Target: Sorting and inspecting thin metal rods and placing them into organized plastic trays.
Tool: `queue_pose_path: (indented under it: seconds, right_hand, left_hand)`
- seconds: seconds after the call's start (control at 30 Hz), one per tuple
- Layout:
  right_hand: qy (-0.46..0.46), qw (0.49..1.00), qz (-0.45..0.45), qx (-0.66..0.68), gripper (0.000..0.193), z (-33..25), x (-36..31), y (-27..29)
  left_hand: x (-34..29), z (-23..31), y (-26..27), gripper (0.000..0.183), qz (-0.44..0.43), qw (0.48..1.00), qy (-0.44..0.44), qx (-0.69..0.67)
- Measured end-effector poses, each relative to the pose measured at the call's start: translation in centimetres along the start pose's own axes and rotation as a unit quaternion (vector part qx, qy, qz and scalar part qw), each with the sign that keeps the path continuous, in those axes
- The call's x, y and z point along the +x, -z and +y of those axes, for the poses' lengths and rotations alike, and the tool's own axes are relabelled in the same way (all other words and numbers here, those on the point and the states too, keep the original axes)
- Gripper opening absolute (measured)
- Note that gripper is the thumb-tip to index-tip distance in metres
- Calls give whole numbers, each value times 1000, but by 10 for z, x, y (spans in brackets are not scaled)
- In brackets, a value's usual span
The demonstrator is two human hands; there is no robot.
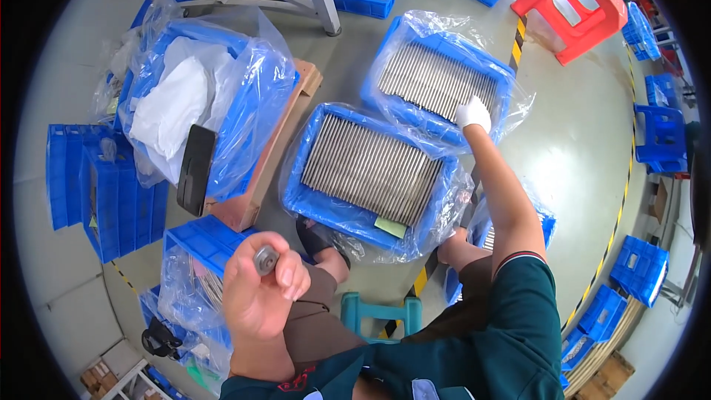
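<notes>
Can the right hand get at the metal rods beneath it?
Likely yes: the white-gloved right hand is at the right end of the metal rods, and the clear liner looks spread outward, leaving their tops uncovered.

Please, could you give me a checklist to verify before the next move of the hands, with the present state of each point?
1. Left hand holds the metal piece securely: ok, fingers curled around it.
2. Left hand gloved: not ok, bare.
3. Right hand gloved: ok, white glove.
4. Right hand grips a rod in the far bin: cannot tell, fingertips hidden.
5. Near bin's rods aligned: ok, side by side.
</notes>
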State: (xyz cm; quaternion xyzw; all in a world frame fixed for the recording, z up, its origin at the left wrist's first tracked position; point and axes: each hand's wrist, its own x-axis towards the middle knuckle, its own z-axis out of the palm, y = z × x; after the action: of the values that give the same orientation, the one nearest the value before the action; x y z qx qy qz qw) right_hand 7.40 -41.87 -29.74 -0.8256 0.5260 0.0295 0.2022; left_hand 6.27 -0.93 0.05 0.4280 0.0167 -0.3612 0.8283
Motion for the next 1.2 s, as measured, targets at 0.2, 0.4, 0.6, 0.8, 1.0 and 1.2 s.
queue_pose_path:
  seconds: [0.2,0.4,0.6,0.8,1.0,1.2]
  right_hand:
    - [-149,988,-37,-27,38,57,63,-46]
    - [-271,962,-15,15,44,50,74,-77]
    - [-300,952,50,-2,40,54,81,-77]
    - [-255,962,-37,-91,36,39,78,-65]
    - [-225,968,-46,-100,34,38,83,-67]
    - [-194,967,-108,-125,35,40,90,-56]
  left_hand:
    - [15,-2,3,41,4,1000,24,-20]
    - [29,1,6,40,16,999,39,-20]
    - [39,2,11,39,38,998,41,-27]
    - [41,6,15,46,81,994,40,-62]
    - [48,10,16,40,61,996,47,-34]
    - [56,8,15,40,54,996,55,-44]
